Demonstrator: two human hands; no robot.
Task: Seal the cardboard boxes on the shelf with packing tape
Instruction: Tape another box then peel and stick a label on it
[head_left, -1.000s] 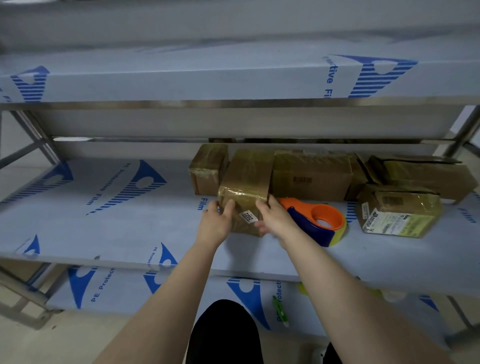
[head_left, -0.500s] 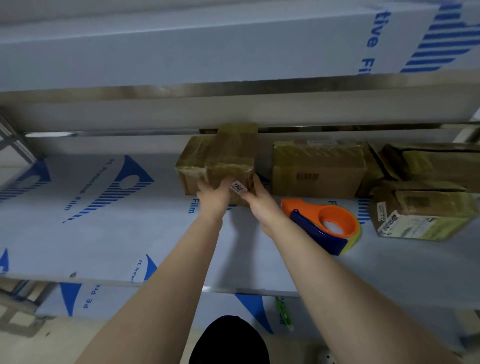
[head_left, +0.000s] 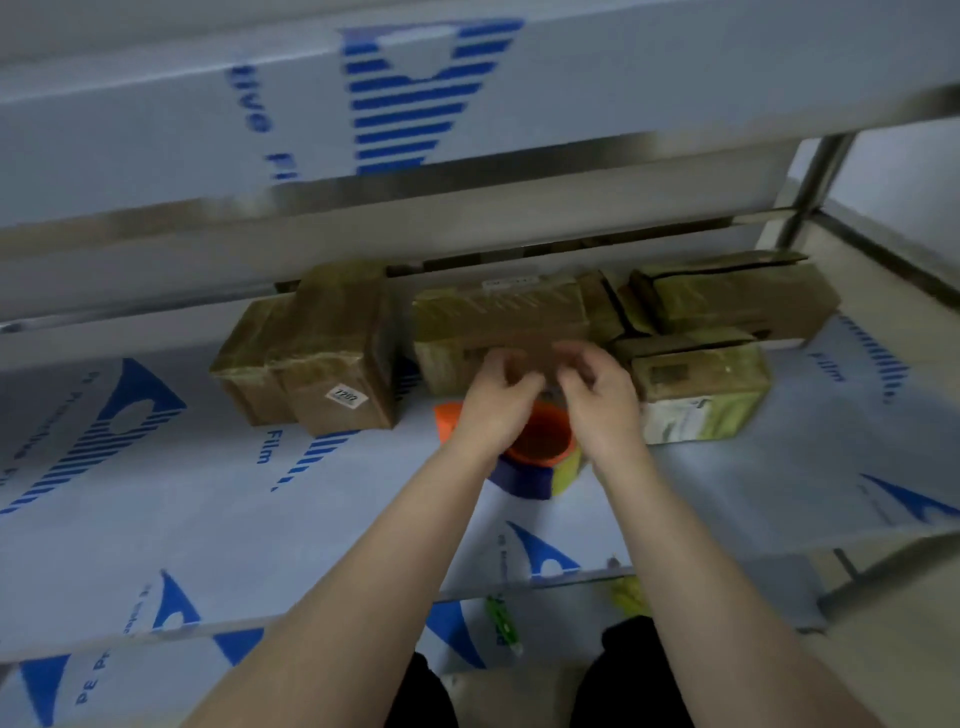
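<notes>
Left hand (head_left: 501, 397) and right hand (head_left: 597, 402) hover, fingers loosely curled, empty; reaching for the long box (head_left: 498, 317) at twelve o'clock, wrists may knock the tape dispenser (head_left: 540, 444).

A small green object (head_left: 503, 621) and a blurred yellow one (head_left: 629, 596) lie near each other on blue-printed protective film (head_left: 561, 629).
</notes>
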